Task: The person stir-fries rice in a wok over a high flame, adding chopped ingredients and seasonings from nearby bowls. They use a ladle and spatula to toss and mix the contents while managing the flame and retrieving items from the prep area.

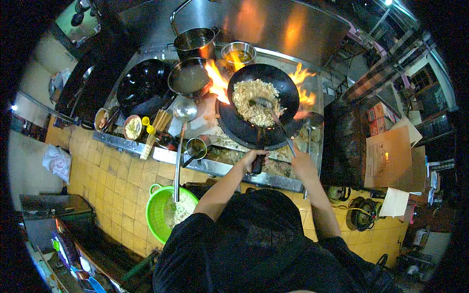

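My left hand (254, 161) is closed around the dark handle (258, 164) of a black wok (289, 88) over the burner. In the wok lies fried rice (253, 93). My right hand (303, 163) grips the long handle of a metal cooking ladle (281, 126), whose dark head is down in the rice. Tall flames (218, 82) rise at both sides of the wok. To its left, a second ladle (185, 110) with a shiny round bowl lies across the stove edge, its handle pointing towards me. A green plastic basket (155, 219) holding white rice stands below that handle.
Behind and left of the wok stand a steel pot (196, 40), a pot of liquid (188, 77) and a steel bowl (238, 53). A small saucepan (196, 148) sits near the metal front edge (220, 168). Cardboard boxes (390, 157) are on the right.
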A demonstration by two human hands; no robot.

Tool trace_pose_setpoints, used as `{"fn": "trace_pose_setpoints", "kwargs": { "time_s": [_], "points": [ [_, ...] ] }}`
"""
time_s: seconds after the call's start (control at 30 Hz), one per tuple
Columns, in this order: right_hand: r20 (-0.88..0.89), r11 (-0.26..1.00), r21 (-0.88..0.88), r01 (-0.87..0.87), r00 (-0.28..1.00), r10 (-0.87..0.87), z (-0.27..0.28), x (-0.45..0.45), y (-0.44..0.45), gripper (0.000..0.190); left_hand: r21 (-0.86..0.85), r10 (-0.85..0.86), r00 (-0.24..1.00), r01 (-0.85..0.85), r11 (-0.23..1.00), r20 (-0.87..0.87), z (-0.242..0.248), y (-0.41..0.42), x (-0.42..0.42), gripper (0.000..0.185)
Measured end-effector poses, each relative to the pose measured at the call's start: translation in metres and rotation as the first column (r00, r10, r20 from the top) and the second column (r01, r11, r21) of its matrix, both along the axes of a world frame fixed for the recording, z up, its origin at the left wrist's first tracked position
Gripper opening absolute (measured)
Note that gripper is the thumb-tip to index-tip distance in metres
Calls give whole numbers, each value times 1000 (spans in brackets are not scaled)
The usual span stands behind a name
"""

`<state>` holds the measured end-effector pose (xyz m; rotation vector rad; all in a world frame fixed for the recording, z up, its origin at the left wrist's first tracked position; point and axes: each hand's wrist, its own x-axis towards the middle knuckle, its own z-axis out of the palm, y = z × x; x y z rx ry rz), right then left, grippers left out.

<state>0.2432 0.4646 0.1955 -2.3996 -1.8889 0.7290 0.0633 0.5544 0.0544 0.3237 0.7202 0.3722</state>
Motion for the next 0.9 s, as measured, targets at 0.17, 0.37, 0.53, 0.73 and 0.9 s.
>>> {"fn": "trace_pose_setpoints", "kwargs": {
  "time_s": [0.17,0.37,0.53,0.73,0.9],
  "points": [
    [-111,949,248,-194,968,226,12,24,17,58,201,322,916,-278,939,-240,84,-45,32,18],
    [-237,973,-56,-223,950,204,94,63,-22,56,-221,42,982,0,975,184,165,-30,0,18],
    [-235,974,46,-221,945,226,65,49,-42,57,-31,76,991,-80,996,-114,186,-91,5,15],
    [-99,971,86,-224,968,232,61,70,-51,57,112,8,976,17,994,-218,199,-70,1,16],
    [269,999,9,-36,963,33,89,60,-43,56,-117,-185,972,169,979,-145,154,-80,-10,16]
  ]
}}
